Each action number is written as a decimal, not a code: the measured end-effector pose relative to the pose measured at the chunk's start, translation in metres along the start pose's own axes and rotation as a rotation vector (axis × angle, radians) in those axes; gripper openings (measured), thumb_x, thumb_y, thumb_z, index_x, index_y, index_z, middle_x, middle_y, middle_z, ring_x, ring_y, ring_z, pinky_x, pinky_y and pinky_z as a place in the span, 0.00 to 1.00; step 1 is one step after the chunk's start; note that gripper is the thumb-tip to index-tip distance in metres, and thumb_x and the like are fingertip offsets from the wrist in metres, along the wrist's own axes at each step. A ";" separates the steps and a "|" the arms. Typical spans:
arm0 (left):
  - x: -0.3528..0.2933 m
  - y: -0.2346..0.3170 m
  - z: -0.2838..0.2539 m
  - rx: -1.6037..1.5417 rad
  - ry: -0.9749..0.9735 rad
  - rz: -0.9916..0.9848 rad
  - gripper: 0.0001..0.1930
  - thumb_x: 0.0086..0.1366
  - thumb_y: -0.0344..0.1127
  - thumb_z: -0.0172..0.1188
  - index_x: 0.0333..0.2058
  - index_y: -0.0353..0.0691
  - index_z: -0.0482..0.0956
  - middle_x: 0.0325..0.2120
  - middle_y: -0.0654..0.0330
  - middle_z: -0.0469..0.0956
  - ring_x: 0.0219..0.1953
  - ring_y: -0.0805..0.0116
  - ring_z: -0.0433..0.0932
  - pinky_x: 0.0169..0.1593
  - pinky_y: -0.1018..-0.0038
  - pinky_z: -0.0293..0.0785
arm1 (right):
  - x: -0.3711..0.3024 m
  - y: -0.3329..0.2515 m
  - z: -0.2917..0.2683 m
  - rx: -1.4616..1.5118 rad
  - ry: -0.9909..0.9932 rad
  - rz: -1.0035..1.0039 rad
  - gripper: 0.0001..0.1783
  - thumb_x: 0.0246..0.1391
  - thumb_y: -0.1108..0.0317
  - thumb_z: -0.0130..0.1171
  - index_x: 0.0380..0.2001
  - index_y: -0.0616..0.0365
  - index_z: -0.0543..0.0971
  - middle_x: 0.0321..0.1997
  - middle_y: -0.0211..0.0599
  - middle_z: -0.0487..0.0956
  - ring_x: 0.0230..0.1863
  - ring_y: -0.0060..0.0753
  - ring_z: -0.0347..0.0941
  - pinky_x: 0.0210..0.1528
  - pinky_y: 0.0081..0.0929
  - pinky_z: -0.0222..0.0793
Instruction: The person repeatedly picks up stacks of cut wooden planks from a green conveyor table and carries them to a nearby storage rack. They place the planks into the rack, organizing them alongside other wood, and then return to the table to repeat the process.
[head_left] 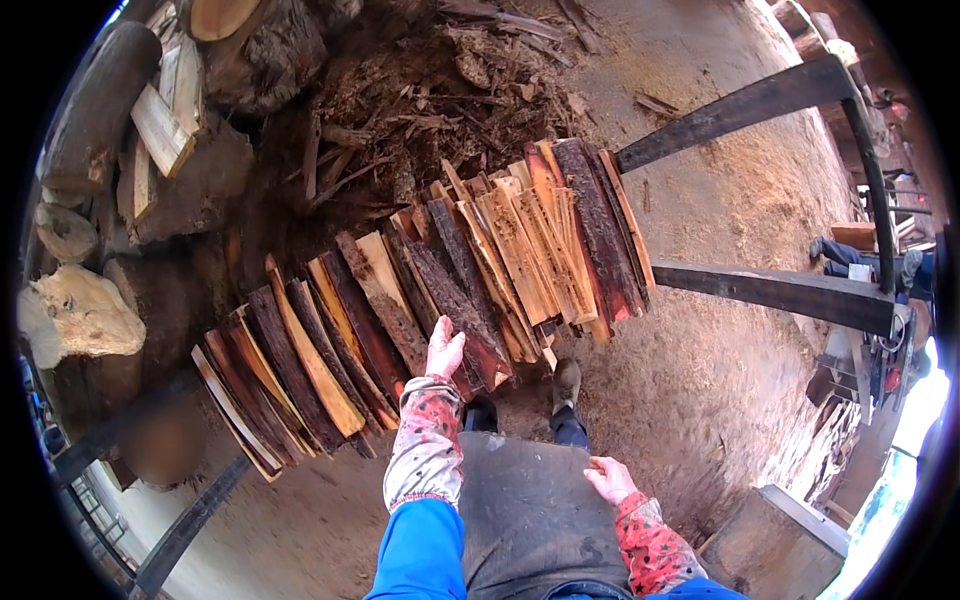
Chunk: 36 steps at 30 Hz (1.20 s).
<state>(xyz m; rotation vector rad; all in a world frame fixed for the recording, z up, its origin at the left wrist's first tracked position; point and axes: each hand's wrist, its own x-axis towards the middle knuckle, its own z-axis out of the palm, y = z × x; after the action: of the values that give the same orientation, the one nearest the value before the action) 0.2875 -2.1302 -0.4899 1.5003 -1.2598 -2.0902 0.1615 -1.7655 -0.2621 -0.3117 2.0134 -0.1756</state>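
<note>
A long row of split firewood pieces (540, 245) lies side by side across a dark rack (770, 290), with bark and reddish, orange and pale faces showing. Over the near ends of the middle pieces is my left hand (445, 349), its thumb and forefinger apart; whether it touches the wood I cannot tell. My right hand (610, 481) hangs low beside the dark apron (520, 500), away from the stack. It holds nothing and its fingers are loosely extended. Patterned red and pale cuffs cover both forearms.
Thick logs (100, 105) and cut rounds are piled at the left. Bark scraps and splinters (440, 110) litter the floor beyond the rack. The rack's upright end frame (872, 180) stands at the right. A box-like object (780, 545) sits at the lower right.
</note>
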 end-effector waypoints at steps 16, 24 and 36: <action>-0.214 -0.014 -0.019 0.568 -0.089 -0.292 0.24 0.59 0.38 0.64 0.49 0.27 0.71 0.36 0.56 0.78 0.34 0.68 0.78 0.33 0.74 0.77 | -0.065 0.040 0.003 0.409 0.101 -0.225 0.26 0.53 0.57 0.62 0.51 0.64 0.75 0.45 0.45 0.81 0.46 0.34 0.78 0.51 0.28 0.72; -0.312 0.029 0.111 0.523 -0.231 -0.274 0.18 0.58 0.35 0.65 0.42 0.29 0.74 0.26 0.61 0.77 0.25 0.74 0.77 0.28 0.78 0.75 | -0.115 0.194 -0.026 0.634 0.301 -0.040 0.27 0.50 0.54 0.63 0.49 0.61 0.77 0.37 0.40 0.83 0.40 0.29 0.79 0.47 0.26 0.73; -0.329 0.050 0.251 0.725 -0.463 -0.326 0.12 0.59 0.35 0.64 0.34 0.30 0.77 0.24 0.59 0.78 0.23 0.73 0.77 0.27 0.78 0.75 | -0.164 0.376 -0.006 1.107 0.541 0.276 0.23 0.50 0.59 0.64 0.45 0.65 0.78 0.32 0.36 0.82 0.34 0.24 0.77 0.41 0.23 0.73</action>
<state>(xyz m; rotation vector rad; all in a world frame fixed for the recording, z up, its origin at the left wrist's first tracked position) 0.1960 -1.8228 -0.2238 1.6073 -2.2668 -2.4215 0.1719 -1.3582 -0.2163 0.7795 2.1106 -1.2291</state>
